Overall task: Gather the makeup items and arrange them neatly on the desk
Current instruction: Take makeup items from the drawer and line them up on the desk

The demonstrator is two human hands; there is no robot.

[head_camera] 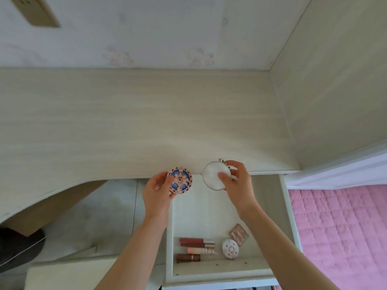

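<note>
The task looks barely begun: nothing shows on the bench (134, 122) yet. Above the far end of the open drawer (291, 216), the left hand (158, 190) grips a round blue-and-pink patterned compact (181, 183), and the right hand (235, 181) pinches a round white compact (213, 177) by its rim, both at the bench's front edge, not set down. Still in the drawer's near end lie three lip-gloss tubes (196, 245), a brown lipstick (188, 257), a small white round compact (230, 248) and a square pink compact (238, 234), all left to gather.
</note>
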